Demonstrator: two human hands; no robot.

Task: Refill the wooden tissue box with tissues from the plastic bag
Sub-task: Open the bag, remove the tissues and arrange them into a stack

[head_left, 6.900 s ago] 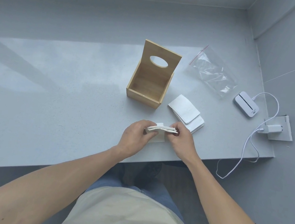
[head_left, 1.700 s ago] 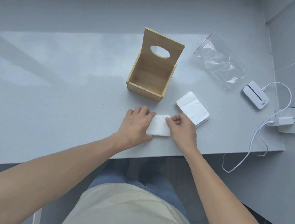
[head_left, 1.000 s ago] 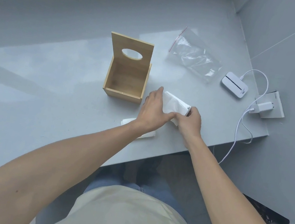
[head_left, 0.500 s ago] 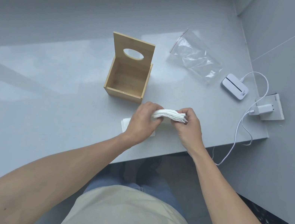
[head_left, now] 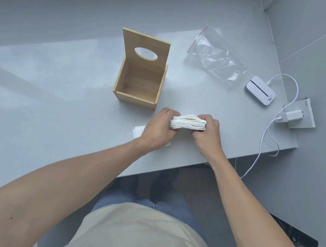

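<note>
Tissues [head_left: 188, 124] were held as a folded white stack between both hands, a little above the grey table [head_left: 54, 93], near its front edge. The left hand [head_left: 157, 129] clasped the left end of the stack and the right hand [head_left: 207, 134] clasped the right end, with the fingers curled over the top and the layered edges turned toward the camera. A second, smaller tissue pile [head_left: 138, 133] lay flat on the table, partly hidden under the left hand.

The box [head_left: 139, 84] stood just behind the hands, slightly to the left, apart from them. Its lid [head_left: 146, 47], with an oval hole, stood upright at the back, and the inside looked empty.

The bag [head_left: 215, 61] lay flat to the right of the box, near the back of the table; it was clear, crumpled, and had a red strip along its left edge. No tissues were visible inside it.

Further right, a small white device [head_left: 260, 93] rested near the table's corner. A white cable [head_left: 270, 129] ran from it in a loop and also from a charger [head_left: 292, 117], which sat on a white plate [head_left: 306, 117] beside the edge; part of the cable hung down over the edge.
</note>
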